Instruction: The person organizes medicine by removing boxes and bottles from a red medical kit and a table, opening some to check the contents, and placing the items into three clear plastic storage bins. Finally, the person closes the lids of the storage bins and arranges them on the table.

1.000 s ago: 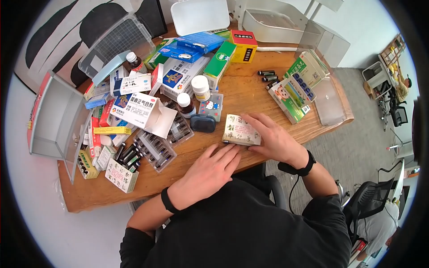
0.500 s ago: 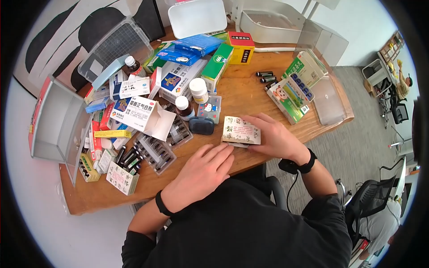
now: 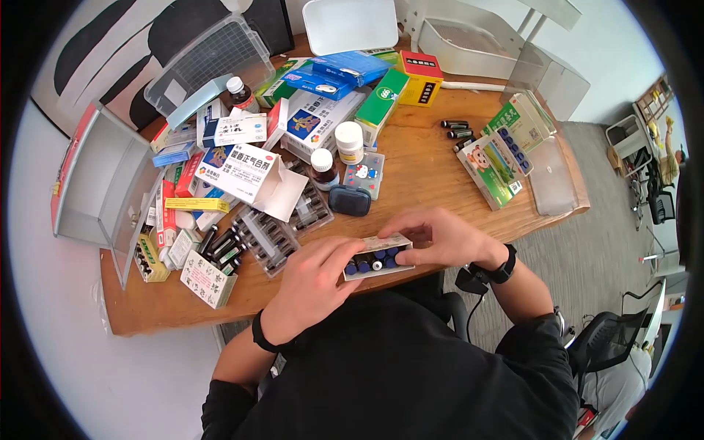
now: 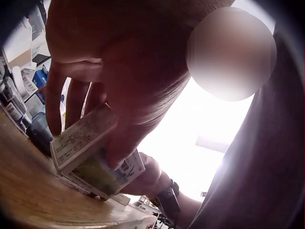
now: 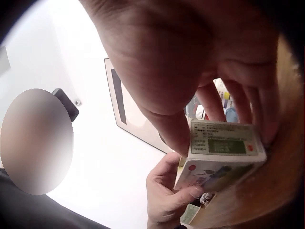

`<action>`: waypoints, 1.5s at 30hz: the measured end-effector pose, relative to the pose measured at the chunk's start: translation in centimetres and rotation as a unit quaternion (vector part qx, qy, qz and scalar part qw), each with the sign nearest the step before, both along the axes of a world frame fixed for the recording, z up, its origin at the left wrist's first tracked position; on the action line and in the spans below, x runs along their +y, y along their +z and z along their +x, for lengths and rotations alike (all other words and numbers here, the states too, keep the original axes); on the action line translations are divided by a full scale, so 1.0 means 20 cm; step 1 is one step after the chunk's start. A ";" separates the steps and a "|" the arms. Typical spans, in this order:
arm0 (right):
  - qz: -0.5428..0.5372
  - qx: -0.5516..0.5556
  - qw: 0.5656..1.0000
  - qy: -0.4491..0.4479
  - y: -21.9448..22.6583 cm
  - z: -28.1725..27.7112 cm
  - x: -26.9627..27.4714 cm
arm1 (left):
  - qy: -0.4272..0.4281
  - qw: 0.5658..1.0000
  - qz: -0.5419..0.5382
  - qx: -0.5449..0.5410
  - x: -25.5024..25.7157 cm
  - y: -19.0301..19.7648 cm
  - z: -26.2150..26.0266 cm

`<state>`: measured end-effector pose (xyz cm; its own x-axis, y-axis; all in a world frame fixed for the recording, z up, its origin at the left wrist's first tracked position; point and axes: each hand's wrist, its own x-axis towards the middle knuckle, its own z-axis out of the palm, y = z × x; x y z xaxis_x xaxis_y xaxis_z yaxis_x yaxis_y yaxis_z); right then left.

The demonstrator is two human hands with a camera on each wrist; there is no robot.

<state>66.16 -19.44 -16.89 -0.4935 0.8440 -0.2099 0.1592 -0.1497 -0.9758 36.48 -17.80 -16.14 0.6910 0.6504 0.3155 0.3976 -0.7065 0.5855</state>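
A small floral-printed box stands tilted at the table's front edge, its open side showing several dark blue-capped vials and one white-topped one. My left hand grips the box's left end, thumb on the near side and fingers over the far side, as the left wrist view shows. On the right end, my right hand holds it between thumb and fingers; in the right wrist view the green-labelled end of the box lies in that grip.
Medicine boxes, vial trays and two bottles crowd the left and middle. A black case sits just beyond the hands. To the right are an opened green box and loose dark vials. A similar floral box lies front left.
The box has been turned so its vial-filled open side faces up toward the head camera, and it has shifted nearer the table's front edge. My left hand has moved to grip its left end.
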 end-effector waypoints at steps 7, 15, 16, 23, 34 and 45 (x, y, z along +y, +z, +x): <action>0.165 -0.094 0.982 -0.007 0.02 -0.04 -0.01 | 0.040 0.999 -0.026 -0.016 -0.01 0.00 -0.05; 0.374 -0.154 0.915 0.006 0.12 -0.11 -0.02 | 0.053 0.997 -0.058 -0.010 0.02 -0.03 -0.05; 0.414 -0.178 0.892 0.034 0.15 -0.12 -0.01 | 0.056 0.996 -0.068 -0.004 0.02 -0.03 -0.05; 0.486 -0.355 0.774 0.195 0.26 -0.24 0.11 | 0.060 0.996 -0.061 -0.007 0.01 -0.05 -0.05; 0.479 -0.440 0.709 0.273 0.24 -0.31 0.15 | 0.056 0.998 -0.039 -0.013 0.01 -0.08 -0.07; 0.451 -0.309 0.803 0.237 0.31 -0.20 0.17 | 0.073 0.994 -0.080 -0.012 -0.01 -0.07 -0.08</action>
